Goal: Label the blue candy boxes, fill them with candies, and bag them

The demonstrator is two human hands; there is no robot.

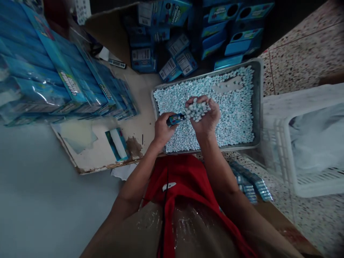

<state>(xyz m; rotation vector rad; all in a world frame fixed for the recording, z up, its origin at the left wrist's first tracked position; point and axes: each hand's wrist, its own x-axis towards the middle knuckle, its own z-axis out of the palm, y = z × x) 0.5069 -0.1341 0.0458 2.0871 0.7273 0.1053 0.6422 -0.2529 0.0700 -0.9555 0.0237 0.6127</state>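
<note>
A metal tray (258,104) lies on the floor, filled with several small pale blue candy pellets (231,107). My right hand (205,120) is cupped palm up over the tray, holding a heap of these pellets. My left hand (162,129) grips a small blue tube container (175,119), its mouth held against the pellets in my right palm. Both hands hover above the tray's near left part.
Stacks of wrapped blue packs (61,82) stand at the left. Blue cartons (231,28) lie beyond the tray. A white plastic crate (309,143) is at the right. Several filled blue tubes (252,184) lie by my right knee. A torn cardboard sheet (96,150) covers the floor.
</note>
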